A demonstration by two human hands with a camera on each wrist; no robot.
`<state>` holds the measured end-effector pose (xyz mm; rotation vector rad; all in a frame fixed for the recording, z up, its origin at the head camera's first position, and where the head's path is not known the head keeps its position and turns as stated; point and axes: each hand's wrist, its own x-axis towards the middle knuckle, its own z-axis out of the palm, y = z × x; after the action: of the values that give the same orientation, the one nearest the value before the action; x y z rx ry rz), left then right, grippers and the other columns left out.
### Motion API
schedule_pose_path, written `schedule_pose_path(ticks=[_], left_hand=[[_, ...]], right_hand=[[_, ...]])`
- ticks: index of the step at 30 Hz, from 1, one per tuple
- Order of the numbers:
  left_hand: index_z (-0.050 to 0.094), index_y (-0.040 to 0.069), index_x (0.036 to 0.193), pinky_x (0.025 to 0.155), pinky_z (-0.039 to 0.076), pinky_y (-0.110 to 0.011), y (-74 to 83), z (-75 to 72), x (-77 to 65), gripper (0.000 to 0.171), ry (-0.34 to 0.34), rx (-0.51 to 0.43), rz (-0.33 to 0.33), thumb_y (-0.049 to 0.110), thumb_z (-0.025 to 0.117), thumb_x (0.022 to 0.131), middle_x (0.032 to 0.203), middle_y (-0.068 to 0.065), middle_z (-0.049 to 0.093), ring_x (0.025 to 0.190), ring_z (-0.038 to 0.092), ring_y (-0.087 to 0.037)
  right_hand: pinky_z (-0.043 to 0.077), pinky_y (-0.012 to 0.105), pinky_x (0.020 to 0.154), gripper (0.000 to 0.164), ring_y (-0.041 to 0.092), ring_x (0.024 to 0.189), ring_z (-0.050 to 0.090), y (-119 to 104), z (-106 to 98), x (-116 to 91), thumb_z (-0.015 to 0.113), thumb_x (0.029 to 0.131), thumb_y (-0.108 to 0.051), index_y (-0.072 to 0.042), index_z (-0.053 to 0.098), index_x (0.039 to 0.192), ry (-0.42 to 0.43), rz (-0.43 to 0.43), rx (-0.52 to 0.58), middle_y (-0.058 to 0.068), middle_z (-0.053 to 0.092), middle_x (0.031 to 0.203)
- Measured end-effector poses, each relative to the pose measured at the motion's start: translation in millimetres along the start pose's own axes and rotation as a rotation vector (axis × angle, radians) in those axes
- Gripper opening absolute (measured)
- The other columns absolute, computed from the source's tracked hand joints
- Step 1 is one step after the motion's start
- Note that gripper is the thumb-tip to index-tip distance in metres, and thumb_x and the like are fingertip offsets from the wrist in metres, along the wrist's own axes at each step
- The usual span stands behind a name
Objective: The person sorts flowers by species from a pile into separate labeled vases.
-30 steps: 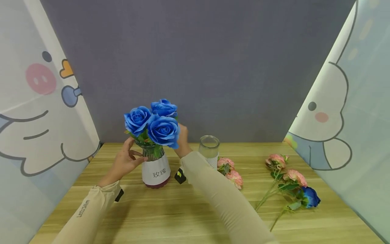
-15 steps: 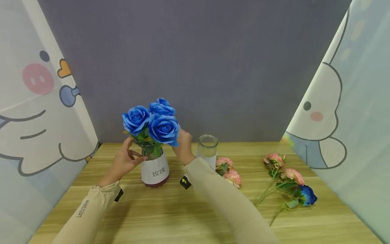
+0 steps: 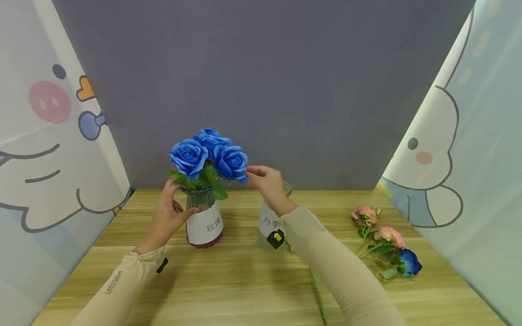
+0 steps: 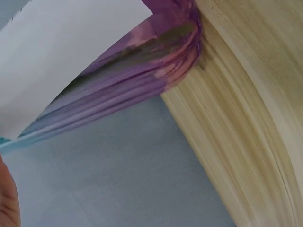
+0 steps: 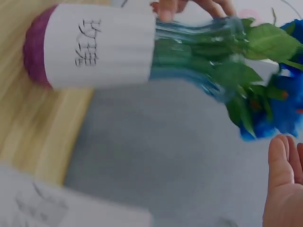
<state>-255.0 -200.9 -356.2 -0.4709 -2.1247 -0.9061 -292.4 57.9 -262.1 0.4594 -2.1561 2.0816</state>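
Note:
A ribbed glass vase [image 3: 204, 226] with a purple base and white paper label stands left of middle, three blue roses [image 3: 188, 158] in it with green leaves over the rim. My left hand [image 3: 165, 217] grips the vase's neck from the left, thumb in front. At the right-hand rose, my right hand [image 3: 269, 185] has its fingertips right at the petals' edge; the right wrist view shows the fingers [image 5: 282, 161] fairly straight below the blooms. The left wrist view shows the vase's purple base [image 4: 177, 52] and one finger [image 4: 7, 194].
A second glass vase [image 3: 267, 224], labelled too, stands behind my right wrist, partly hidden. On the right lie pink flowers [image 3: 389, 235] and a loose blue rose [image 3: 409, 262]. A green stem [image 3: 318, 294] shows beside my right forearm. A dark panel [image 3: 265, 90] closes the back.
My right hand has come out from behind the front rose to the bouquet's right side. That rose has shifted up and right. My left hand stays on the vase.

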Motion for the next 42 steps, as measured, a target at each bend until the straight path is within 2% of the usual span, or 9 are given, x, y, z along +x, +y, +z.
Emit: schedule_pose_path(ticks=[9,20,22,25,28,31,34,36,42], left_hand=[[0.039,-0.002,0.132,0.051,0.041,-0.023,0.4,6.3,-1.8,0.085,0.026,0.057,0.018,-0.007,0.087,0.062,0.146,-0.026,0.033,0.059,0.047,-0.014],[0.030,-0.002,0.138,0.049,0.043,-0.035,0.3,-0.5,-3.7,0.091,0.012,0.075,-0.020,-0.005,0.085,0.065,0.147,-0.031,0.029,0.076,0.055,-0.033],[0.024,0.000,0.141,0.051,0.044,-0.039,-1.5,-1.7,-4.1,0.090,0.022,0.056,-0.017,0.004,0.083,0.073,0.148,-0.033,0.025,0.082,0.054,-0.037],[0.021,0.003,0.141,0.058,0.044,-0.044,-2.3,-1.2,-4.8,0.081,0.118,0.069,0.067,0.037,0.072,0.087,0.146,-0.035,0.024,0.090,0.051,-0.041],[0.030,0.001,0.135,0.084,0.047,-0.045,7.0,5.3,-6.6,0.075,0.278,0.115,0.237,0.058,0.050,0.091,0.144,-0.033,0.032,0.109,0.050,-0.041],[0.040,-0.004,0.127,0.100,0.041,-0.036,27.9,20.3,-7.4,0.063,0.384,0.069,0.453,0.048,0.054,0.094,0.140,-0.027,0.042,0.120,0.049,-0.035],[0.047,-0.007,0.121,0.091,0.047,-0.036,52.6,36.6,-4.7,0.056,0.297,-0.016,0.616,0.042,0.056,0.095,0.142,-0.020,0.044,0.110,0.055,-0.031],[0.049,-0.007,0.122,0.080,0.051,-0.041,66.6,45.6,-1.1,0.056,0.164,-0.025,0.635,0.043,0.054,0.096,0.141,-0.021,0.046,0.100,0.059,-0.033],[0.048,-0.001,0.135,0.086,0.049,-0.051,84.1,67.9,12.6,0.066,-0.201,0.011,0.391,0.033,0.074,0.085,0.143,-0.022,0.044,0.111,0.058,-0.038]], right_hand=[[0.055,0.031,0.078,0.028,0.011,0.075,0.066,-12,-62,-1,0.065,0.090,-0.003,0.012,0.062,0.114,0.077,-0.020,0.032,0.014,0.069,0.093],[0.054,0.024,0.078,0.034,0.006,0.078,0.066,9,-145,-18,0.062,0.094,-0.008,0.012,0.055,0.120,0.143,0.027,0.010,-0.006,0.068,0.082],[0.054,0.023,0.077,0.028,0.006,0.078,0.066,12,-159,-23,0.063,0.094,-0.010,0.008,0.059,0.115,0.150,0.034,0.006,-0.006,0.068,0.082],[0.054,0.022,0.074,0.010,0.007,0.075,0.066,18,-178,-31,0.064,0.093,-0.012,-0.006,0.067,0.101,0.177,0.056,0.013,-0.005,0.068,0.079],[0.054,0.020,0.071,0.011,0.006,0.074,0.065,26,-193,-42,0.063,0.094,-0.014,-0.021,0.069,0.088,0.180,0.107,0.025,-0.007,0.068,0.078],[0.054,0.021,0.071,0.016,0.005,0.075,0.065,35,-202,-55,0.061,0.095,-0.016,-0.027,0.070,0.086,0.171,0.175,0.051,-0.008,0.068,0.081],[0.054,0.023,0.073,0.010,0.005,0.078,0.065,47,-203,-69,0.061,0.095,-0.019,-0.025,0.069,0.092,0.176,0.268,0.071,-0.008,0.067,0.084],[0.055,0.025,0.072,0.013,0.006,0.078,0.064,56,-200,-77,0.060,0.096,-0.021,-0.016,0.068,0.106,0.167,0.342,0.039,-0.007,0.067,0.085],[0.056,0.030,0.071,0.055,0.007,0.075,0.065,85,-192,-98,0.058,0.097,-0.024,0.013,0.042,0.135,-0.058,0.573,-0.063,-0.002,0.068,0.090]])
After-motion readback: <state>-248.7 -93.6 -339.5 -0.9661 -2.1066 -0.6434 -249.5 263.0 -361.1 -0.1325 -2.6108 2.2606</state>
